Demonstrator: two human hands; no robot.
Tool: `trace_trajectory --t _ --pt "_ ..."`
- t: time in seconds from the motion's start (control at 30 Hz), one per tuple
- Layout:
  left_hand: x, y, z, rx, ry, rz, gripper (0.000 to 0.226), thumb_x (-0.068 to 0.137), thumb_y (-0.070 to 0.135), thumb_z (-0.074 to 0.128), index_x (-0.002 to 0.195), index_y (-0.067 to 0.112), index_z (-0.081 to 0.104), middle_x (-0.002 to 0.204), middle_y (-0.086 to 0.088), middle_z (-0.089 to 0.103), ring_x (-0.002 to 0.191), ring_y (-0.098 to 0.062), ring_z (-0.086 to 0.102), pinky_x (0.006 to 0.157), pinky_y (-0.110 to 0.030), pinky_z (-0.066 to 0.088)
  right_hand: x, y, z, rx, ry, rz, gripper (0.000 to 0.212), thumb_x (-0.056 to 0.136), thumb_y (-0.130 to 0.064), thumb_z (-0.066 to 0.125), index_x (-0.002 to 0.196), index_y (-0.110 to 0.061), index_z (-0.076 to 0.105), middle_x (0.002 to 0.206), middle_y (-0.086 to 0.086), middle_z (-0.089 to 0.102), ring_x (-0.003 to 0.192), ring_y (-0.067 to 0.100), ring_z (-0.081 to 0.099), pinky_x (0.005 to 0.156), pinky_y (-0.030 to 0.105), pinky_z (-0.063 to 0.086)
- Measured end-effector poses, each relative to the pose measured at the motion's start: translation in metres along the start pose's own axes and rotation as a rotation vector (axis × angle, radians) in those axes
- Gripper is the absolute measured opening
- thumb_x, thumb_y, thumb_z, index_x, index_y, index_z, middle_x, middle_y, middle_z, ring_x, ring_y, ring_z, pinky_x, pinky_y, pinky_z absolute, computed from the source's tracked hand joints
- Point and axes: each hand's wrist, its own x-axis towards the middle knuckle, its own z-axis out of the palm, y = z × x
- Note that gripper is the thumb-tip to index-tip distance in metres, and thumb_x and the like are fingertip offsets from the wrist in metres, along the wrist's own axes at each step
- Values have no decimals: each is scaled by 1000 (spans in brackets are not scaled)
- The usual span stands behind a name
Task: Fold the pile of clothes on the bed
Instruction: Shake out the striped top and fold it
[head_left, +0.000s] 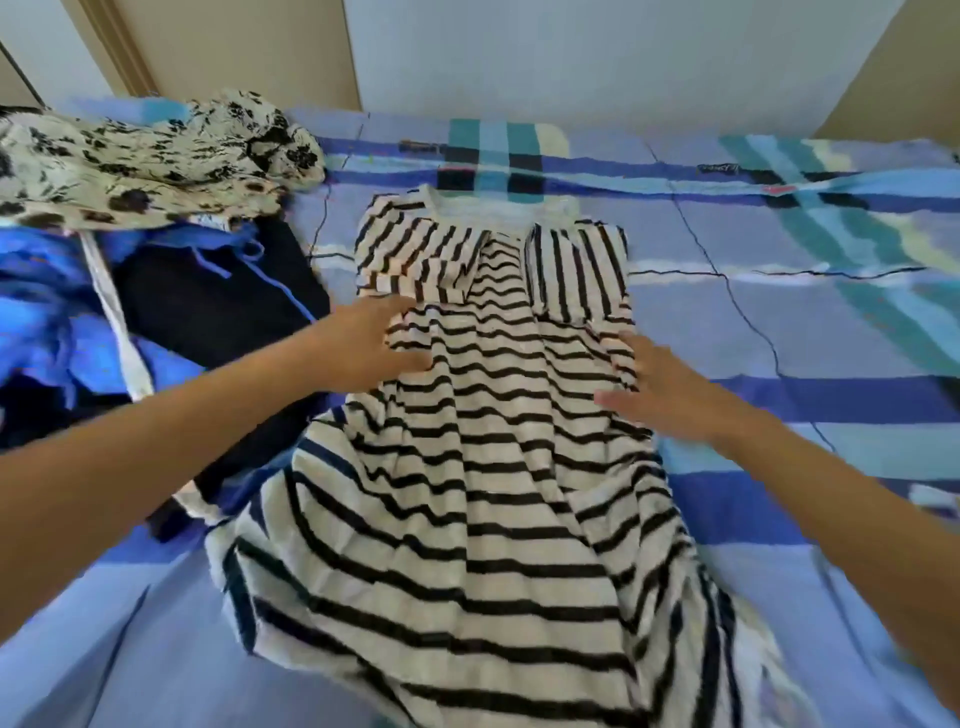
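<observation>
A white dress with black stripes (483, 415) lies lengthwise on the bed, neckline at the far end, both sleeves folded inward over its chest. My left hand (363, 343) rests flat on the dress's left side near the waist, fingers spread. My right hand (660, 384) lies flat on the right side at the same height, fingers straight. The skirt fans out wrinkled toward me. A pile of clothes sits at the left: a cream garment with black flowers (135, 161) on top, blue cloth (47, 306) and a dark navy garment (208, 296) below.
The bed (779, 312) carries a blue, purple and teal checked sheet, bare to the right of the dress. A pale wall (571, 52) and a beige door frame (124, 47) stand behind the bed.
</observation>
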Motion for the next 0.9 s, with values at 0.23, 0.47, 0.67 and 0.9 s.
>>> trace_trajectory --t 0.23,0.47,0.67,0.9 --pt "-150 -45 56 -97 73 -160 94 77 66 69 151 22 31 147 -10 44 135 -32 43 112 -46 38 -167 11 47 337 68 75 94 80 -32 79 152 -36 19 140 -4 49 116 4 56 94 27 49" --pt "-208 -42 48 -395 -14 -255 54 75 28 85 122 20 61 113 2 68 107 -19 64 95 -32 50 -232 -6 75 383 98 132 92 81 -10 79 151 -32 24 130 -11 47 123 6 42 92 22 42" --pt "-231 -49 39 -448 112 -191 28 76 25 84 102 20 74 87 9 77 83 -7 72 86 -36 58 -229 -5 83 471 149 207 37 85 -11 75 121 -10 66 108 7 75 97 19 73 81 26 57" --pt "-258 -48 19 -939 191 -37 54 65 43 87 108 13 72 99 -8 77 92 -24 74 75 -29 59 -238 -13 56 1045 377 62 29 94 -11 61 123 -7 65 112 12 74 103 27 71 88 41 59"
